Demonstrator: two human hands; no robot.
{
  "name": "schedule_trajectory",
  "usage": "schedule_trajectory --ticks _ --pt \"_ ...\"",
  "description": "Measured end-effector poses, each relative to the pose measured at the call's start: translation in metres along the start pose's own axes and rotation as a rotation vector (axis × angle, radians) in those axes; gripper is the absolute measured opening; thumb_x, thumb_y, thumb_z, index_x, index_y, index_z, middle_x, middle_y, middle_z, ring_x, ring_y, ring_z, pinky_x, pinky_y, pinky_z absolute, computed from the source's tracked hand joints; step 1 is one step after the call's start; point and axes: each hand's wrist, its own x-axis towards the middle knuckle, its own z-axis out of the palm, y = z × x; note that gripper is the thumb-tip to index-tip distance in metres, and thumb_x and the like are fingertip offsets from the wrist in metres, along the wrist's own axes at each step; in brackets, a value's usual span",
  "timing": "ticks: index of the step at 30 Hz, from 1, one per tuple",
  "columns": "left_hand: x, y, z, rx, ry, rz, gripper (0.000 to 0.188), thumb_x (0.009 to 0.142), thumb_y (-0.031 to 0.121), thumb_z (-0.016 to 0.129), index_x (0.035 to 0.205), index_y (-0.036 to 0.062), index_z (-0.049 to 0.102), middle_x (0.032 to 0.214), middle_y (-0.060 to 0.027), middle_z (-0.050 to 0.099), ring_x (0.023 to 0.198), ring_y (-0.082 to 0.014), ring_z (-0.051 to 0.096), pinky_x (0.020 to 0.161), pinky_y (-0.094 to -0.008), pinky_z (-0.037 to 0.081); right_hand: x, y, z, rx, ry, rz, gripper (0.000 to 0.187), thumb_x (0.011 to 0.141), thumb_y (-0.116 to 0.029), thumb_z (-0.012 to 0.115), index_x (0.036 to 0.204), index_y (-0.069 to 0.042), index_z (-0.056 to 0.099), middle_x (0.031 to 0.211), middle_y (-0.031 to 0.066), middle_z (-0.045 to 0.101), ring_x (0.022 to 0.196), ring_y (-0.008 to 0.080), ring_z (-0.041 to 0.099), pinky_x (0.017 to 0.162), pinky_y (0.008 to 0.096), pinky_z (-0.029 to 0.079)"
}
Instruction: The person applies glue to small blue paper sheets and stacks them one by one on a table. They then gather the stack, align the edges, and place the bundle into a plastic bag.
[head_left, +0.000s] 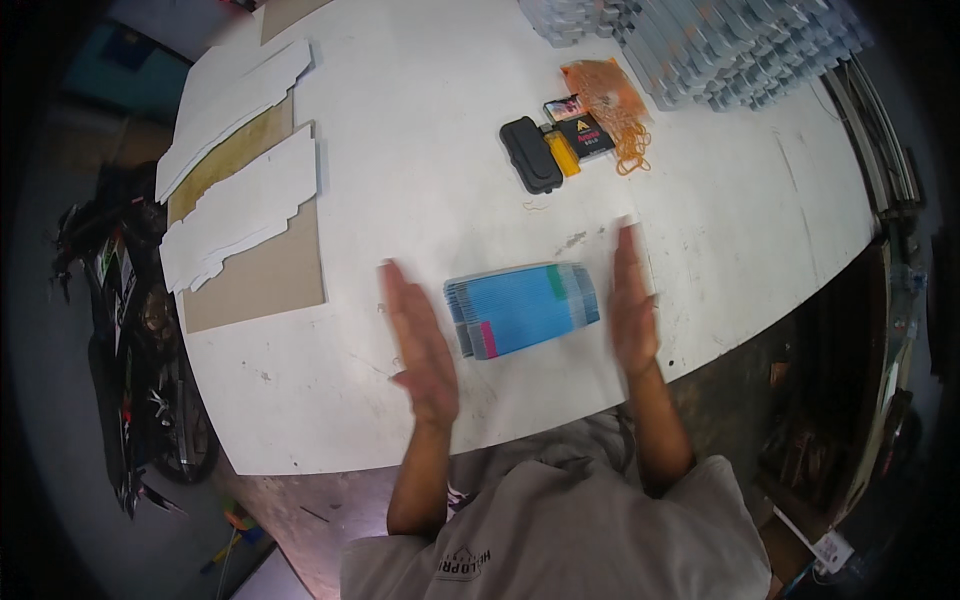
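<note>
A stack of flat blue printed pieces [525,310], with grey ends and small pink and green patches, lies slightly fanned on the white table [400,150]. To its left my left hand [415,340] is held upright on edge, fingers stretched out, palm facing the stack. My right hand [632,300] mirrors it on the other side, also flat and stretched. A gap shows between each palm and the stack, and neither hand holds anything. Both hands are a little blurred.
Beyond the stack are a black case [532,155], a yellow lighter [562,153], a dark small box [585,137] and an orange bag [606,90] with rubber bands [632,148]. Piles of grey folded pieces [730,50] fill the far right; white sheets on cardboard [265,280] lie left.
</note>
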Motion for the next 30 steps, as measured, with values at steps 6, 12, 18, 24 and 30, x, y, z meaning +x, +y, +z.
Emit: schedule_trajectory --ticks 6,12,18,24,30 --pt "-0.006 -0.012 0.006 0.031 -0.101 -0.136 0.134 0.081 0.099 0.023 0.163 -0.0054 0.0 0.173 -0.0242 0.001 0.161 -0.0329 -0.002 0.129 -0.0464 -0.003 -0.006 0.014 -0.01 -0.497 -0.158 0.064 0.1 0.101 -0.072 0.028 0.163 0.006 0.018 0.171 0.0236 0.017 0.16 0.0352 0.014 0.129 0.0461 0.007" --pt "-0.009 0.003 0.021 0.067 -0.098 -0.089 0.128 0.085 0.095 0.026 0.164 -0.0022 -0.001 0.173 -0.0233 0.002 0.161 -0.0325 -0.002 0.129 -0.0474 -0.004 0.014 -0.002 0.006 -0.55 -0.194 0.034 0.095 0.102 -0.069 0.026 0.163 0.004 0.022 0.17 0.0237 0.021 0.159 0.0357 0.016 0.128 0.0455 0.009" --pt "-0.003 0.006 0.006 0.464 -0.23 0.12 0.095 0.104 0.055 0.046 0.162 -0.0084 0.006 0.17 -0.0318 -0.002 0.159 -0.0448 -0.007 0.125 -0.0624 -0.001 -0.01 0.008 -0.006 -0.531 0.284 -0.031 0.065 0.107 -0.043 0.039 0.15 0.005 0.038 0.153 0.0222 0.042 0.145 0.032 0.039 0.121 0.0449 0.028" --pt "0.002 0.0 0.03 1.169 -0.496 0.219 0.077 0.102 0.037 0.054 0.156 -0.0111 0.03 0.165 -0.0361 0.02 0.156 -0.0517 0.014 0.123 -0.0671 0.007 -0.066 -0.009 0.042 -0.211 0.334 0.598 0.03 0.104 -0.013 0.057 0.126 0.007 0.052 0.097 0.0174 0.072 0.069 0.0202 0.07 0.057 0.0321 0.057" --pt "0.0 -0.004 0.036 1.284 -0.518 0.262 0.073 0.103 0.039 0.055 0.152 -0.0125 0.038 0.162 -0.0377 0.028 0.152 -0.0503 0.027 0.118 -0.0665 0.02 -0.048 0.019 0.061 -0.658 0.323 0.548 0.021 0.097 -0.007 0.06 0.11 0.009 0.06 0.093 0.015 0.072 0.072 0.0197 0.07 0.064 0.0319 0.057"
